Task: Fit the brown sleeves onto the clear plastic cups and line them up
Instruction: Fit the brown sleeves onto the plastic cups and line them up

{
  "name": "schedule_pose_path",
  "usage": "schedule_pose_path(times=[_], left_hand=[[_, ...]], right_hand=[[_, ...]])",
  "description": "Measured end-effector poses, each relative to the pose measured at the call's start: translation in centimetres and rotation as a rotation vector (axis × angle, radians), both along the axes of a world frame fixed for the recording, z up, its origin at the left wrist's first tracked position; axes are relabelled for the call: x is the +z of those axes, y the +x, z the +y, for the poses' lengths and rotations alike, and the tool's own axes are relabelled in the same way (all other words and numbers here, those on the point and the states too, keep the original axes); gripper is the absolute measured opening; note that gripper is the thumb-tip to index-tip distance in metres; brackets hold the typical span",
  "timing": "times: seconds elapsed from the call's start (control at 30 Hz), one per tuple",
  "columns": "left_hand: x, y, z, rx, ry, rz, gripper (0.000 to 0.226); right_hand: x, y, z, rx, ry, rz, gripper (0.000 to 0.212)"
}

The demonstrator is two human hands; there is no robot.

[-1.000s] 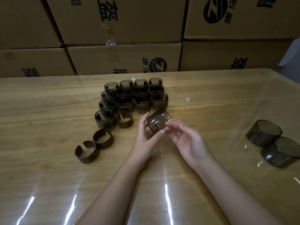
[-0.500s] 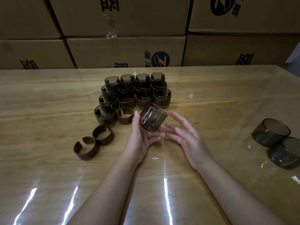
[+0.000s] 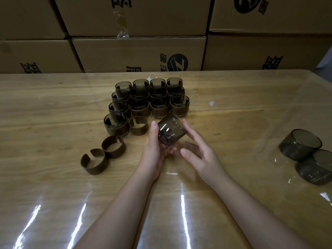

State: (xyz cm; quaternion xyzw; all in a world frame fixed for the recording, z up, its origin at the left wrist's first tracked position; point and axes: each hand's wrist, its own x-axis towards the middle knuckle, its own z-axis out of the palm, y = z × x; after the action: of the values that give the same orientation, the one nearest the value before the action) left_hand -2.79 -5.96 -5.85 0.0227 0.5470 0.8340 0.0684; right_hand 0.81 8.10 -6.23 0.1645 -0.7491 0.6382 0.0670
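Left hand: the left hand cradles a tilted clear cup above the table, thumb up one side, fingers curled beneath.
Right hand: the right hand is spread, fingers straight, index tip at the cup's far side, gripping nothing.
Loose sleeves: three brown sleeves lie left of the hands.
Sleeved cups: the finished block stands behind.
Bare cups: two sit far right.

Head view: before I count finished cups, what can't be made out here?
- Grouped cups: back rows overlap, so their sleeves are hidden by front cups.
- Held cup: the left hand covers its lower side; glare blurs its wall.
- Rightmost bare cup: cut off by the right edge.
- Carton print: cropped, unreadable.
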Motion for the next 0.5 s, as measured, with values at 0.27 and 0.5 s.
schedule_pose_path(times=[0.27, 0.5], left_hand=[[-0.39, 0.01, 0.06, 0.158, -0.019, 0.048, 0.042], [-0.67, 0.29, 0.3, 0.192, -0.201, 0.189, 0.054]], right_hand=[[0.15, 0.04, 0.18, 0.001, -0.003, -0.08, 0.062], [0.0, -0.03, 0.24, -0.035, -0.043, -0.068, 0.061]])
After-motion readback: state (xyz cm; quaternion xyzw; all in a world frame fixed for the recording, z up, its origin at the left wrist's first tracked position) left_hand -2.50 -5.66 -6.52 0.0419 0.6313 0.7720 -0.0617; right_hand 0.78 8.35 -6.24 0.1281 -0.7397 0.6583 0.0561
